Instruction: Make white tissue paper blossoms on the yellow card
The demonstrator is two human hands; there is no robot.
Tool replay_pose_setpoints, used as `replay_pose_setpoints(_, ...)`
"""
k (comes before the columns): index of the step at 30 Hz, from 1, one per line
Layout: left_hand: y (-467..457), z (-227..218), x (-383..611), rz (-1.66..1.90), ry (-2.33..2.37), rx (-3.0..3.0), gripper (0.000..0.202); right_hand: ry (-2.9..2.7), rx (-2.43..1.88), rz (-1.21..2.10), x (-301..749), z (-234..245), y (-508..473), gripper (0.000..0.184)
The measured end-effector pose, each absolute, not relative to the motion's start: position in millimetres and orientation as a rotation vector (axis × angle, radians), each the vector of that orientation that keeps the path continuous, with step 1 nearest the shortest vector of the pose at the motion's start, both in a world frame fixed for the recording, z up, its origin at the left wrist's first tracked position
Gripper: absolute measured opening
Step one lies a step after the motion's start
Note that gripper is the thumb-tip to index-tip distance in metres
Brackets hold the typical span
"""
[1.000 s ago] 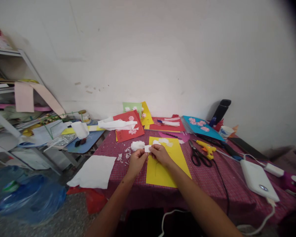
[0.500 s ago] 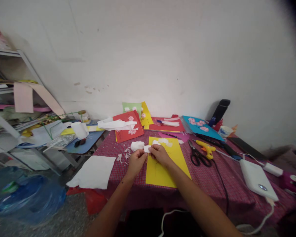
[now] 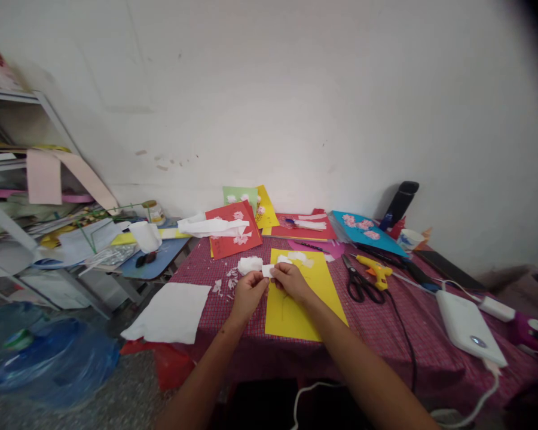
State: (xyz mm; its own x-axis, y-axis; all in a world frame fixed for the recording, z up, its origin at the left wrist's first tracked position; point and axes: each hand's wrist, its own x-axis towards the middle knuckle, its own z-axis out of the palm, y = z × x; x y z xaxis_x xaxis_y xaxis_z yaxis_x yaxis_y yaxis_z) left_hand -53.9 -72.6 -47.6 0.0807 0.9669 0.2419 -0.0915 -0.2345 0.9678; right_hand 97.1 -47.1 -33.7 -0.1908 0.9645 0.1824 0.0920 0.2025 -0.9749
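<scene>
My left hand [image 3: 249,292] and my right hand [image 3: 290,280] meet over the table and both pinch a small white piece of paper [image 3: 267,270] between their fingertips. Beneath the right hand lies a yellow sheet [image 3: 301,304] on the red checked tablecloth [image 3: 376,334]. A crumpled white tissue [image 3: 250,264] and small white scraps [image 3: 229,279] lie just beyond the left hand. More white bits [image 3: 298,257] rest on the far end of the yellow sheet.
Black scissors [image 3: 357,282] and a yellow glue gun [image 3: 374,269] lie right of the yellow sheet, with a white power bank [image 3: 470,327] further right. Red [image 3: 234,236], blue [image 3: 366,231] and other coloured cards lie at the back. A white sheet [image 3: 170,312] overhangs the table's left edge. Blue water bottles [image 3: 49,361] stand on the floor.
</scene>
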Motion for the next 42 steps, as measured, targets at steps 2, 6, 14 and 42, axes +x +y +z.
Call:
replay_pose_setpoints(2,-72.7,-47.4,-54.3,1.347,0.962,1.362,0.017,-1.514,-1.053,1.141,96.7,-33.3,-47.2,0.031)
replay_pose_setpoints(6,-73.5,-46.3,-55.0,1.35,0.973,1.366,0.019,-1.521,-1.052,1.142,96.1,-33.2,-47.2,0.031)
replay_pose_setpoints(14,-73.7,-46.2,-55.0,1.349,0.949,1.374,0.017,-1.522,-1.043,1.141,96.9,-34.6,-47.4,0.031)
replay_pose_setpoints(42,-72.6,-48.6,-56.0,1.357,0.921,1.339,0.017,-1.538,-1.021,1.13,96.1,-37.5,-46.1,0.03)
